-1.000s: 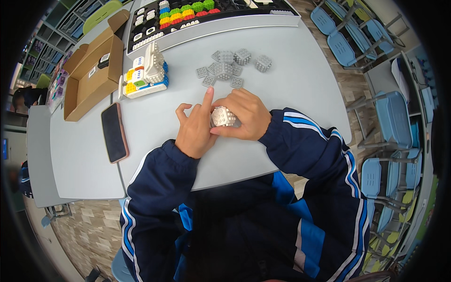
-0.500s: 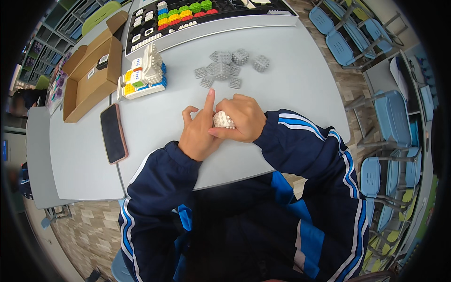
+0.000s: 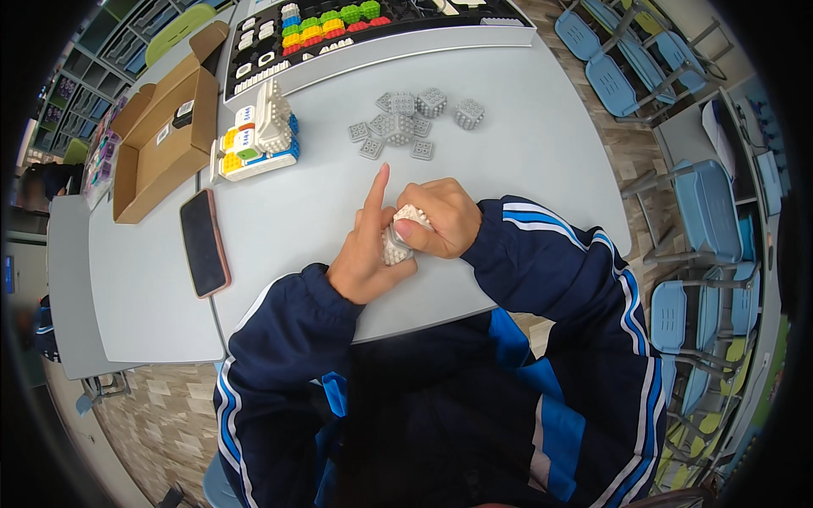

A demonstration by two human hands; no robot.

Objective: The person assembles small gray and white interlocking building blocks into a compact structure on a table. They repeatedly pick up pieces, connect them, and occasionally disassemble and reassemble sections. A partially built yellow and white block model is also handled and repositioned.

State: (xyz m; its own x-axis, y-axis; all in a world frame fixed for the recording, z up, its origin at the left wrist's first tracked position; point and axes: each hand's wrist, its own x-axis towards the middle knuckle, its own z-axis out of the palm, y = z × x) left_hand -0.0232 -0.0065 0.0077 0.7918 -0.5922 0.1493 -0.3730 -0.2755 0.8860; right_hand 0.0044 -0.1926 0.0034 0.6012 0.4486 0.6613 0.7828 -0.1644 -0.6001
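Observation:
Above the near part of the table, my left hand (image 3: 362,258) is closed round a white studded building block (image 3: 394,253), its index finger stretched out away from me. My right hand (image 3: 447,213) grips a second white studded block (image 3: 413,214) between thumb and fingers, right against the first one. Whether the two are joined, I cannot tell; fingers cover much of both. Just beyond my hands lies a group of grey studded cubes and flat square pieces (image 3: 398,129). A single grey cube (image 3: 468,113) sits apart to its right.
At the back, a tray (image 3: 381,47) holds coloured bricks. To the left stand a built white, yellow and blue brick model (image 3: 258,135) and an open cardboard box (image 3: 140,182). A phone (image 3: 204,243) lies left of my arm. Stacked blue chairs (image 3: 707,212) line the right side.
My hands have turned and shifted slightly, so two white blocks now show where one did. The left thumb now lies along the near side. The grey pieces have stayed put.

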